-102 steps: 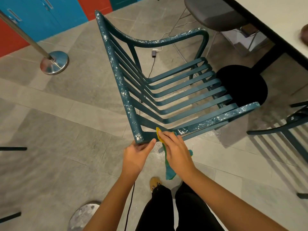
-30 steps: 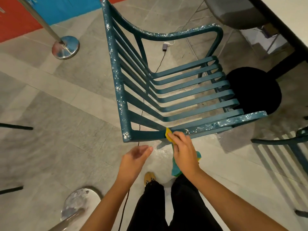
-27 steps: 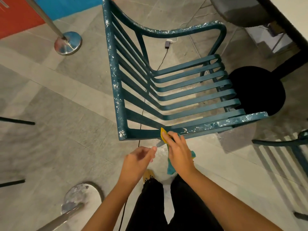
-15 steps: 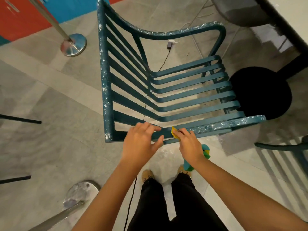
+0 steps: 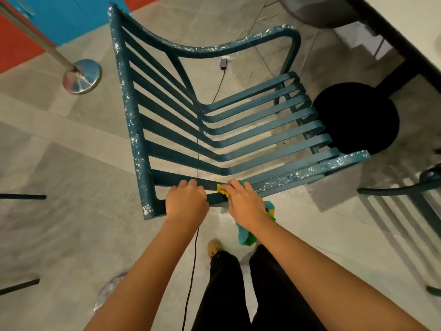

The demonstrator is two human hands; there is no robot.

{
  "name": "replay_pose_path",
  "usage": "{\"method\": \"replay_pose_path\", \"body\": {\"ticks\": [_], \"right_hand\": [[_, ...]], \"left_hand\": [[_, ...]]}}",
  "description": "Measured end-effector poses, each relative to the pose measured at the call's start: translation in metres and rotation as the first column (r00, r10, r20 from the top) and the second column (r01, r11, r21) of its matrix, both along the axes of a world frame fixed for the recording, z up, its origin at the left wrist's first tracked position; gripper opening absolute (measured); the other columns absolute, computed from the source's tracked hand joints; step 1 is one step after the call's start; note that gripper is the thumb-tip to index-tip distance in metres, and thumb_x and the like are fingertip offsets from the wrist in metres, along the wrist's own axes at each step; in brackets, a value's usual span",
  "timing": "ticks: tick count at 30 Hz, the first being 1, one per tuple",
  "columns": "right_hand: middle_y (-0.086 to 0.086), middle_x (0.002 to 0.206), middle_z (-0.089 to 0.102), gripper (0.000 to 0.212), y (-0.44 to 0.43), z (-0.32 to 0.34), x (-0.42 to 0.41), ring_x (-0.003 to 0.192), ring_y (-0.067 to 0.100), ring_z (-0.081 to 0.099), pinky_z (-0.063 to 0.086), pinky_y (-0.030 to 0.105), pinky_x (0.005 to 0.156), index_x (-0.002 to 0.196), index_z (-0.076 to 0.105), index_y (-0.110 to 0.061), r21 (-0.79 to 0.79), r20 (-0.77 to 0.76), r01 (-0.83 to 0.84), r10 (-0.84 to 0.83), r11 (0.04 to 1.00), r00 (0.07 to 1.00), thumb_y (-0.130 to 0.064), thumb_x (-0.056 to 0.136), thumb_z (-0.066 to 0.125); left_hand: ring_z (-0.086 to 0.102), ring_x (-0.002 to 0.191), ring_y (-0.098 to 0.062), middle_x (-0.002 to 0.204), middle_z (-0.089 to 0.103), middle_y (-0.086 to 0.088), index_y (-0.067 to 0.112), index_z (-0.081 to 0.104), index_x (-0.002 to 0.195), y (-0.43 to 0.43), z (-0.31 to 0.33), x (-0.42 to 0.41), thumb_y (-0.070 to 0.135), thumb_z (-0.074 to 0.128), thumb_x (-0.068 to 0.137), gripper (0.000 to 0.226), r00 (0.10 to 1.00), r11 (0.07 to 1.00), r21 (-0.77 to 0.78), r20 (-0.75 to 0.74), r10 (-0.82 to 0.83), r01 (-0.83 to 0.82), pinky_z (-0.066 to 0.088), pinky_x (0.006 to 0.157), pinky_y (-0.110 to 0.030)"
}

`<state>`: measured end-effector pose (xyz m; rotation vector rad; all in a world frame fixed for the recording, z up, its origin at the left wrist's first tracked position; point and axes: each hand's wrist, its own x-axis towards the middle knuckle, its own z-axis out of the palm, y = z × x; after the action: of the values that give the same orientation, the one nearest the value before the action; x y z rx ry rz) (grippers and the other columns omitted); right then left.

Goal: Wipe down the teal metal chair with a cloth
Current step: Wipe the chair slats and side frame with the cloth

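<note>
Teal chair (image 5: 133, 130) stands on grey tile straight ahead of me, white speckling along its frame. I take its near rail as my reference.

Left hand (image 5: 186, 204): fingers curled over the near rail, clasping it toward the chair's back corner.

Right hand (image 5: 245, 206): just beside the left on the same rail, fingers bent down on a cloth (image 5: 245, 235) and pressing its yellow corner against the metal. The teal-green tail hangs under the wrist, off the rail.

Edges: a second chair (image 5: 393, 191) sits close on the right of the teal chair, with a black round base (image 5: 355, 118) and table (image 5: 405, 25) beyond its seat front. Left of the chair is tile floor out to a stanchion base (image 5: 82, 76). A thin cable (image 5: 191, 271) runs under the chair toward my feet.
</note>
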<state>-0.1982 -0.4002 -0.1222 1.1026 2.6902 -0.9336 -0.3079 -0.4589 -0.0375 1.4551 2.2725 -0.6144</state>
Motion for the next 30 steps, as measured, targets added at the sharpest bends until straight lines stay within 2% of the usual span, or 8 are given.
{"method": "replay_pose_path", "body": {"ticks": [7,12,15,18,20,24,27,30], "right_hand": [[0.002,0.133,0.045,0.042,0.012,-0.013,0.014,0.108,0.025,0.042,0.045,0.031,0.086,0.133,0.042,-0.019,0.025,0.061,0.093,-0.095,0.995,0.994,-0.008,0.093,0.046],[0.008,0.124,0.055,0.042,-0.017,-0.001,0.012,0.103,0.027,0.049,0.049,0.034,0.083,0.130,0.049,-0.012,-0.009,-0.198,0.307,-0.302,0.952,0.932,-0.004,0.089,0.054],[0.007,0.114,0.062,0.050,-0.038,0.004,0.006,0.090,0.027,0.056,0.056,0.033,0.066,0.123,0.055,-0.012,0.085,-0.250,0.204,-0.177,0.975,0.952,0.002,0.076,0.067],[0.006,0.100,0.067,0.068,-0.049,-0.005,0.003,0.073,0.025,0.060,0.054,0.027,0.046,0.114,0.062,-0.012,0.199,-0.119,0.138,-0.116,0.970,0.986,0.005,0.051,0.083],[0.007,0.101,0.065,0.074,-0.046,-0.008,0.004,0.077,0.026,0.060,0.054,0.027,0.050,0.118,0.059,-0.011,0.201,-0.038,0.170,-0.165,0.965,0.985,0.005,0.050,0.083],[0.007,0.135,0.041,0.064,-0.027,-0.020,0.020,0.113,0.028,0.042,0.049,0.032,0.087,0.143,0.025,-0.015,0.151,0.114,0.163,-0.181,0.975,0.977,0.000,0.087,0.052],[0.005,0.136,0.039,0.060,-0.010,-0.025,0.034,0.114,0.026,0.039,0.047,0.031,0.087,0.142,0.026,-0.018,0.169,0.168,0.167,-0.196,0.971,0.966,0.001,0.089,0.047],[0.005,0.131,0.046,0.051,0.000,-0.027,0.039,0.110,0.027,0.043,0.048,0.032,0.081,0.137,0.037,-0.018,0.107,0.105,0.216,-0.227,0.971,0.968,0.000,0.091,0.047]], "left_hand": [[0.047,0.115,-0.023,0.123,0.052,-0.009,0.010,0.051,0.122,-0.003,0.000,-0.004,0.031,0.042,0.096,0.034,0.999,0.998,-0.026,0.004,-0.051,0.051,0.039,0.099,-0.034],[0.045,0.118,-0.024,0.126,0.049,-0.010,0.010,0.048,0.125,-0.002,0.000,-0.005,0.030,0.046,0.095,0.036,0.994,0.991,-0.078,-0.014,-0.111,0.110,0.039,0.099,-0.034],[0.047,0.114,-0.024,0.122,0.051,-0.010,0.009,0.050,0.121,-0.003,-0.001,-0.003,0.028,0.044,0.095,0.033,0.990,0.989,-0.071,-0.039,-0.133,0.130,0.039,0.095,-0.033],[0.046,0.115,-0.024,0.123,0.051,-0.010,0.007,0.050,0.122,-0.003,-0.001,-0.004,0.028,0.044,0.095,0.034,0.988,0.987,-0.071,-0.037,-0.147,0.144,0.039,0.096,-0.034],[0.045,0.118,-0.025,0.125,0.050,-0.011,0.007,0.049,0.124,-0.003,0.000,-0.004,0.029,0.045,0.095,0.036,0.989,0.986,-0.077,-0.028,-0.147,0.145,0.039,0.098,-0.034],[0.043,0.123,-0.026,0.133,0.046,-0.012,0.009,0.046,0.128,-0.002,0.000,-0.005,0.032,0.046,0.094,0.041,0.989,0.984,-0.100,-0.025,-0.148,0.145,0.037,0.103,-0.036],[0.042,0.124,-0.027,0.135,0.045,-0.012,0.010,0.045,0.130,-0.003,0.000,-0.006,0.035,0.046,0.094,0.044,0.986,0.980,-0.124,-0.027,-0.163,0.158,0.036,0.105,-0.036],[0.042,0.125,-0.027,0.136,0.044,-0.012,0.011,0.043,0.131,-0.003,0.000,-0.005,0.036,0.044,0.095,0.044,0.985,0.978,-0.129,-0.024,-0.170,0.166,0.035,0.106,-0.037]]}}
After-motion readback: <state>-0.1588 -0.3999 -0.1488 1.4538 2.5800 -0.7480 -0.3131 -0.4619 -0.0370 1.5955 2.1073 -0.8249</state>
